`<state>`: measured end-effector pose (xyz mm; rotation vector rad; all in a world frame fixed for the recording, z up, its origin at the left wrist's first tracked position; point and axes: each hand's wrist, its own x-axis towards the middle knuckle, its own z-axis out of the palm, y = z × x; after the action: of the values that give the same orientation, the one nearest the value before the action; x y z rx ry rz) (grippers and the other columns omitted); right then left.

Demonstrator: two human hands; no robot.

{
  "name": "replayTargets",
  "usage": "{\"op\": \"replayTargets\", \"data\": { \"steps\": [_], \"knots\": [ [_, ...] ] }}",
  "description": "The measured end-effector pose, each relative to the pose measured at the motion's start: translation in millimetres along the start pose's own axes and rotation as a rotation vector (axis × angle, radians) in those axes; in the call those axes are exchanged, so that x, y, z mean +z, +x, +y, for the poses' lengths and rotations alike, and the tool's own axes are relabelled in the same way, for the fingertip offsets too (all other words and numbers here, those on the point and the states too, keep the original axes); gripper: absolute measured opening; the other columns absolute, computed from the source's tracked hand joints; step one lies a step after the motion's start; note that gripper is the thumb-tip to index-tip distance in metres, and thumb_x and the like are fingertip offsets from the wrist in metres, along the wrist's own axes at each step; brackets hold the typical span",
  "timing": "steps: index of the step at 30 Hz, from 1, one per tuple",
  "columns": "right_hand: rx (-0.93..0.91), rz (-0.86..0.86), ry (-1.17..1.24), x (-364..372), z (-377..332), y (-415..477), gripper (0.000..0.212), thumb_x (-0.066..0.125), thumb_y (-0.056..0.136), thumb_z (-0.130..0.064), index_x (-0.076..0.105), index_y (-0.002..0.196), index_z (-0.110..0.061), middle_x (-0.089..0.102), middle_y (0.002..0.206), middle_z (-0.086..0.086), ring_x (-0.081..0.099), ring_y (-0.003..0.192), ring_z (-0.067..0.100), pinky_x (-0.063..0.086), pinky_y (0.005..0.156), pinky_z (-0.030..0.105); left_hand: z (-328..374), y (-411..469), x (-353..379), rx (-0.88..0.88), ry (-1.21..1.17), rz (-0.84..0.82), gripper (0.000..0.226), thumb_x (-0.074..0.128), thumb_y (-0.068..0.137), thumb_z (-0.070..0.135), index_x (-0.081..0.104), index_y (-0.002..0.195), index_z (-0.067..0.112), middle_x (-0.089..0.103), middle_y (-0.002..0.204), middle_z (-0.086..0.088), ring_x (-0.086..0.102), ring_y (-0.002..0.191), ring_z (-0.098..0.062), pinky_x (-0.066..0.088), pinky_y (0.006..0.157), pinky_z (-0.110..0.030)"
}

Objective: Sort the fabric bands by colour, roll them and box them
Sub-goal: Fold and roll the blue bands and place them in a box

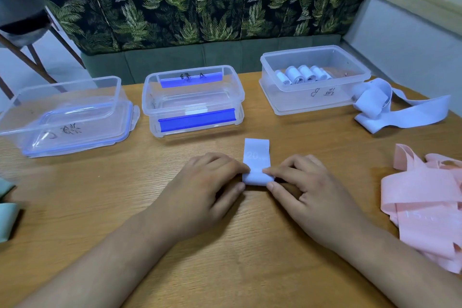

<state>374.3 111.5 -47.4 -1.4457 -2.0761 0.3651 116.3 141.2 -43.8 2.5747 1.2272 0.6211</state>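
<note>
A pale blue fabric band (257, 155) lies on the wooden table (100, 195) in front of me, partly rolled at its near end. My left hand (207, 187) pinches the roll's left end and my right hand (307, 190) pinches its right end. Three clear plastic boxes stand in a row at the back. The right box (312, 100) holds several rolled pale blue bands (300, 74). The middle box (192, 107) and the left box (50, 102) hold no bands that I can see.
Loose pale blue bands (390, 110) lie right of the right box. A heap of pink bands (425, 202) covers the table's right side. Pale green bands (7, 212) show at the left edge. A lid (75, 130) lies under the left box. A leaf-patterned sofa (200, 2) stands behind.
</note>
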Motion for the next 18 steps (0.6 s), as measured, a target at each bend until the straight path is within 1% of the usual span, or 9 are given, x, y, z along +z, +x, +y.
{"op": "replayTargets", "data": {
  "steps": [4, 6, 7, 8, 10, 12, 13, 15, 18],
  "knots": [
    [0.002, 0.001, -0.133, 1, -2, 1, 0.035, 0.049, 0.104, -0.050, 0.071, 0.129, -0.040, 0.055, 0.107, -0.024, 0.051, 0.105, 0.006, 0.049, 0.090, 0.039, -5, 5, 4, -0.045, -0.032, 0.024, 0.035, 0.051, 0.106, 0.052, 0.070, 0.128, 0.034, 0.062, 0.130, 0.021, 0.054, 0.127, -0.007, 0.049, 0.102, -0.044],
    [0.005, -0.007, -0.188, 2, -4, 2, 0.038, 0.047, 0.105, -0.051, 0.067, 0.135, -0.040, 0.053, 0.111, -0.024, 0.050, 0.107, 0.008, 0.049, 0.090, 0.041, -6, 8, 5, -0.087, -0.047, 0.031, 0.036, 0.050, 0.105, 0.054, 0.072, 0.127, 0.036, 0.062, 0.128, 0.023, 0.055, 0.125, -0.007, 0.049, 0.101, -0.045],
    [0.002, -0.005, -0.186, 1, -5, 1, 0.038, 0.050, 0.105, -0.050, 0.064, 0.138, -0.039, 0.053, 0.116, -0.023, 0.050, 0.109, 0.009, 0.049, 0.091, 0.041, -6, 9, 5, -0.101, -0.054, 0.029, 0.036, 0.050, 0.105, 0.055, 0.073, 0.126, 0.037, 0.063, 0.128, 0.023, 0.055, 0.124, -0.008, 0.049, 0.101, -0.046],
    [-0.007, 0.004, -0.159, -1, -5, 1, 0.036, 0.055, 0.105, -0.046, 0.063, 0.138, -0.036, 0.053, 0.120, -0.021, 0.051, 0.111, 0.010, 0.049, 0.093, 0.040, -6, 10, 5, -0.107, -0.059, 0.024, 0.037, 0.049, 0.104, 0.055, 0.073, 0.125, 0.037, 0.063, 0.127, 0.023, 0.055, 0.123, -0.008, 0.049, 0.101, -0.046],
    [-0.056, 0.023, -0.091, -3, -8, 0, 0.027, 0.067, 0.101, -0.029, 0.065, 0.128, -0.028, 0.056, 0.123, -0.018, 0.053, 0.111, 0.014, 0.050, 0.095, 0.038, -6, 12, 4, -0.103, -0.056, 0.009, 0.038, 0.048, 0.104, 0.057, 0.074, 0.124, 0.038, 0.063, 0.126, 0.023, 0.055, 0.122, -0.008, 0.049, 0.101, -0.046],
    [-0.120, 0.030, -0.109, -2, -9, 1, 0.019, 0.070, 0.098, -0.017, 0.066, 0.116, -0.024, 0.059, 0.120, -0.016, 0.055, 0.107, 0.016, 0.051, 0.092, 0.041, -6, 15, 3, -0.103, -0.058, 0.001, 0.037, 0.049, 0.103, 0.057, 0.074, 0.122, 0.037, 0.062, 0.125, 0.023, 0.055, 0.121, -0.008, 0.049, 0.101, -0.044],
    [-0.135, 0.031, -0.126, -1, -9, 1, 0.018, 0.068, 0.098, -0.014, 0.067, 0.114, -0.024, 0.060, 0.119, -0.016, 0.056, 0.107, 0.016, 0.051, 0.091, 0.042, -6, 17, 2, -0.110, -0.060, 0.006, 0.036, 0.050, 0.102, 0.057, 0.074, 0.121, 0.037, 0.062, 0.125, 0.023, 0.055, 0.120, -0.008, 0.049, 0.101, -0.043],
    [-0.139, 0.048, -0.148, 1, -6, 3, 0.018, 0.064, 0.098, -0.017, 0.068, 0.114, -0.025, 0.062, 0.119, -0.018, 0.057, 0.108, 0.016, 0.051, 0.090, 0.043, -3, 20, 1, -0.117, -0.065, 0.048, 0.030, 0.056, 0.101, 0.052, 0.071, 0.122, 0.035, 0.061, 0.124, 0.020, 0.056, 0.117, -0.010, 0.049, 0.101, -0.041],
    [-0.117, 0.049, -0.137, 0, -2, 6, 0.023, 0.059, 0.099, -0.022, 0.069, 0.118, -0.030, 0.062, 0.121, -0.023, 0.056, 0.110, 0.013, 0.051, 0.091, 0.044, 0, 22, 4, -0.033, -0.049, 0.118, 0.016, 0.069, 0.101, 0.025, 0.068, 0.117, 0.026, 0.061, 0.119, 0.012, 0.057, 0.110, -0.015, 0.048, 0.096, -0.036]
  ]
}}
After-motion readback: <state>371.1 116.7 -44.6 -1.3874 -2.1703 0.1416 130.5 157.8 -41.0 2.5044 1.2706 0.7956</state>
